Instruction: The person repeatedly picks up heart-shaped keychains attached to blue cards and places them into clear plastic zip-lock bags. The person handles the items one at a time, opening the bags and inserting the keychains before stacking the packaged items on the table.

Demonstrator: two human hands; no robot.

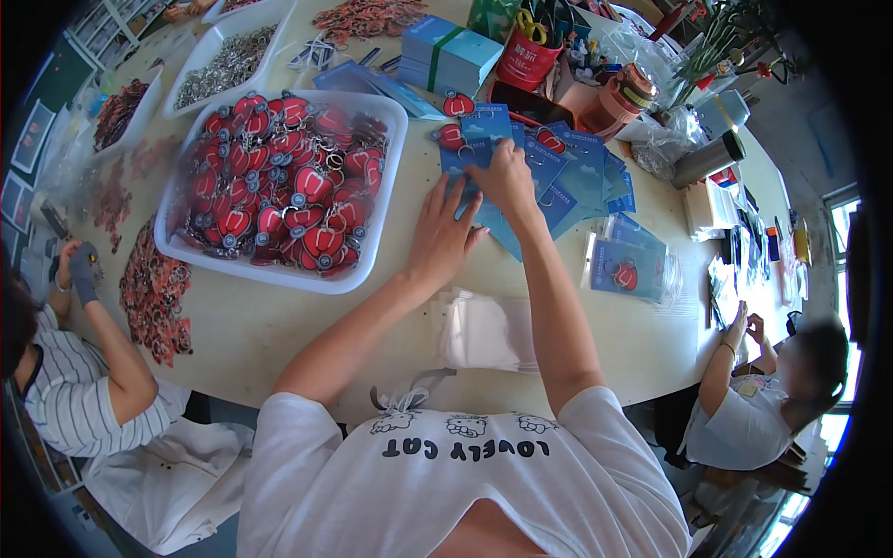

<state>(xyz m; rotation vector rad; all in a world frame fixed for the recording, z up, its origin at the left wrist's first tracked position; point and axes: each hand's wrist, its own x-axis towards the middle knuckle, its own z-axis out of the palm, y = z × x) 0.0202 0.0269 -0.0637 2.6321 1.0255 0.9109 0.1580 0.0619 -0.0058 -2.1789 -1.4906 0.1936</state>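
My left hand (442, 234) lies flat with fingers spread on blue backing cards (567, 177) fanned out on the beige table (279, 325). My right hand (502, 177) presses down on the same spread of cards, beside a red keychain charm (450, 137) fixed to a card. A white tray (370, 270) full of red charms with metal rings (288, 186) stands just left of my hands. A stack of clear plastic sleeves (488, 330) lies near the table edge under my right forearm.
A bagged finished card (625, 270) lies at right. Blue booklet stacks (446, 51), a red pot with scissors (528, 46) and a steel flask (707, 158) stand at the back. A person in stripes (93, 372) sits left; another person (753, 409) sits right.
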